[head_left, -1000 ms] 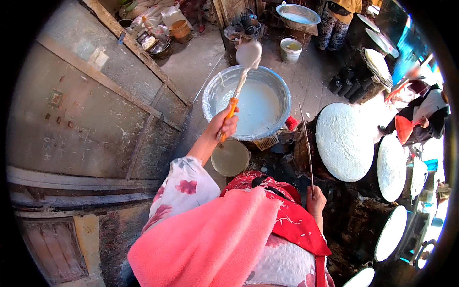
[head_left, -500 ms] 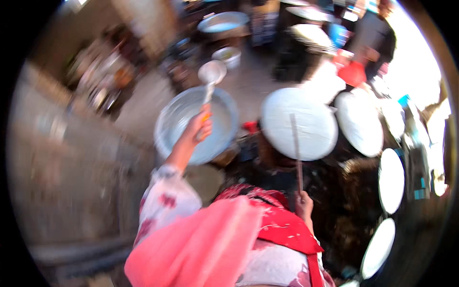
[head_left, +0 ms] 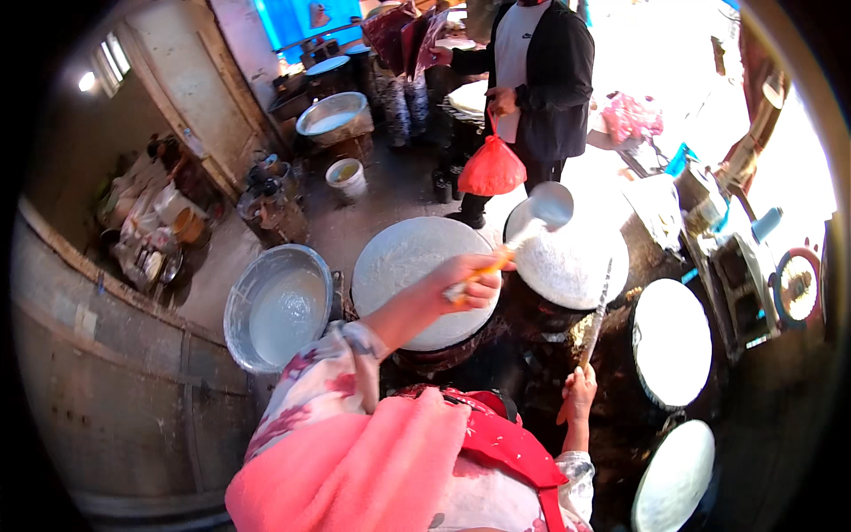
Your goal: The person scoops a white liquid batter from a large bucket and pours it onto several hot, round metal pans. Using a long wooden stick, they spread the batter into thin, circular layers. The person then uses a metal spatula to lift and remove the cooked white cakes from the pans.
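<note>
My left hand (head_left: 463, 282) is closed around the handle of a ladle (head_left: 551, 207), held out over a round pan covered in white batter (head_left: 399, 253). The ladle's bowl reaches over the near side of a second round white-covered pan (head_left: 567, 270). My right hand (head_left: 579, 395) grips a long thin stick (head_left: 597, 319), slanted up so that its tip overlaps the second pan's right edge; I cannot tell whether it touches. Left of the pans sits a large basin (head_left: 234, 310) with whitish liquid inside.
Two more white rounds, one on the right (head_left: 671, 346) and one lower right (head_left: 678, 474), continue the row. Across the pans stands a person (head_left: 554, 80) with a red plastic bag (head_left: 492, 168). Behind are a small white bucket (head_left: 346, 180) and another basin (head_left: 335, 124).
The ladle has swung right, from above the basin to over the pans. My right hand has risen slightly with the stick. The view has turned, bringing the standing person nearer the middle.
</note>
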Action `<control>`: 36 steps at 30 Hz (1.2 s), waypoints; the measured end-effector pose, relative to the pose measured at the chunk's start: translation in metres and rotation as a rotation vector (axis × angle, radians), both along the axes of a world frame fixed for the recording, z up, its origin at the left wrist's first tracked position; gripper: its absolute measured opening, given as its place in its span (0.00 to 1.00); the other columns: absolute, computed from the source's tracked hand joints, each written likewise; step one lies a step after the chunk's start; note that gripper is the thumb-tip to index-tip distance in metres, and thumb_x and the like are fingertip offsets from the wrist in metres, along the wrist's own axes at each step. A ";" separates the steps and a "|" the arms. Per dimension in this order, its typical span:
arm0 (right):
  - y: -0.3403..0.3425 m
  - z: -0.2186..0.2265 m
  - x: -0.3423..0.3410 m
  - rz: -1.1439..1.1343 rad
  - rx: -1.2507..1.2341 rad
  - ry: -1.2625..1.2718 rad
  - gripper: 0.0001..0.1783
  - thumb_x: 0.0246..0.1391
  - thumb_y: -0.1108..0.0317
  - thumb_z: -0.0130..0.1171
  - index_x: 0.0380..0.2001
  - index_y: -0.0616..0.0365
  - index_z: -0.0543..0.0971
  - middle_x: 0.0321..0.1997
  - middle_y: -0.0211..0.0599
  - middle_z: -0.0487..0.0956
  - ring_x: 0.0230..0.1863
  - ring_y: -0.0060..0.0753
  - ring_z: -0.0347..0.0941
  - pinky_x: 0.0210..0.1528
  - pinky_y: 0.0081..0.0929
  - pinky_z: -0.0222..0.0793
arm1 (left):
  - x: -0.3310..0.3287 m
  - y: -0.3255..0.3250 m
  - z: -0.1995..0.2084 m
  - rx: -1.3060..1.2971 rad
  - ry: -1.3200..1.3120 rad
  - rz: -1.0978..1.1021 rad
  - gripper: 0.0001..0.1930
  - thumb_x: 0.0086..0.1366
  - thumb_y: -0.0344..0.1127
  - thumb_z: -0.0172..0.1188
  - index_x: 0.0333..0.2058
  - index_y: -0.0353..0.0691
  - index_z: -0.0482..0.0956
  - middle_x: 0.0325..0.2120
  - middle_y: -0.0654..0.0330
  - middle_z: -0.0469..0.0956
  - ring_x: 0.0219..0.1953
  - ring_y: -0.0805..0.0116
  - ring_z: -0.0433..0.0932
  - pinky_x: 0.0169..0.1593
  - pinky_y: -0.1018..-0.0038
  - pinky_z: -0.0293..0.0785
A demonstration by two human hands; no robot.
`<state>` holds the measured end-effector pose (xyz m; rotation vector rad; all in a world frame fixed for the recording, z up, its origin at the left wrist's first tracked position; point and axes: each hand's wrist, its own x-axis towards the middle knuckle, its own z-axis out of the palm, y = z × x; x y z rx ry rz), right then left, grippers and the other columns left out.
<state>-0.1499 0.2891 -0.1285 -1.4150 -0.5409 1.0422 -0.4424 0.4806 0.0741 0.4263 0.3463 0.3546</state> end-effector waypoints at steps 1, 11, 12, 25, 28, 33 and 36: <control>0.002 0.006 0.020 -0.014 -0.019 -0.028 0.11 0.60 0.67 0.44 0.44 0.56 0.69 0.16 0.23 0.65 0.11 0.14 0.58 0.10 0.14 0.55 | 0.038 0.006 -0.006 -0.016 -0.004 -0.036 0.12 0.68 0.43 0.46 0.43 0.41 0.64 0.16 0.71 0.60 0.11 0.84 0.59 0.13 0.85 0.56; 0.066 0.031 0.102 0.003 0.013 0.112 0.17 0.61 0.64 0.45 0.51 0.56 0.70 0.18 0.20 0.64 0.14 0.11 0.56 0.13 0.11 0.53 | 0.211 0.040 -0.004 0.111 0.332 0.020 0.10 0.67 0.42 0.48 0.42 0.46 0.65 0.17 0.71 0.60 0.11 0.84 0.60 0.14 0.84 0.58; 0.070 0.020 0.103 0.033 -0.014 0.028 0.18 0.61 0.64 0.45 0.52 0.56 0.70 0.19 0.21 0.65 0.14 0.12 0.57 0.13 0.11 0.55 | 0.213 0.047 -0.008 0.179 0.364 -0.017 0.10 0.67 0.42 0.48 0.42 0.45 0.65 0.17 0.71 0.60 0.11 0.84 0.59 0.14 0.84 0.57; 0.081 -0.010 0.097 -0.097 -0.211 -0.230 0.21 0.58 0.63 0.44 0.53 0.58 0.69 0.22 0.42 0.75 0.20 0.37 0.71 0.25 0.31 0.68 | 0.287 0.049 -0.092 0.953 0.897 -0.019 0.19 0.60 0.35 0.55 0.49 0.40 0.65 0.19 0.62 0.69 0.12 0.77 0.66 0.15 0.77 0.64; 0.090 -0.003 0.089 -0.089 -0.250 -0.477 0.23 0.57 0.62 0.44 0.53 0.61 0.68 0.34 0.59 0.77 0.36 0.58 0.74 0.40 0.44 0.68 | 0.283 0.061 -0.129 1.388 1.076 0.047 0.28 0.58 0.34 0.56 0.57 0.39 0.61 0.26 0.49 0.76 0.23 0.59 0.77 0.28 0.65 0.73; 0.131 0.024 0.081 -0.012 -0.349 -0.682 0.21 0.57 0.62 0.43 0.51 0.61 0.69 0.35 0.59 0.77 0.38 0.59 0.74 0.41 0.48 0.68 | 0.284 0.079 -0.138 1.644 1.361 0.054 0.31 0.57 0.36 0.56 0.59 0.40 0.58 0.32 0.43 0.77 0.36 0.46 0.77 0.42 0.57 0.72; 0.146 0.023 0.086 0.032 -0.361 -0.774 0.21 0.57 0.62 0.43 0.50 0.62 0.69 0.35 0.57 0.77 0.37 0.58 0.74 0.40 0.47 0.69 | 0.276 0.097 -0.149 1.696 1.423 0.087 0.32 0.57 0.36 0.56 0.60 0.41 0.56 0.32 0.44 0.77 0.37 0.47 0.77 0.42 0.57 0.72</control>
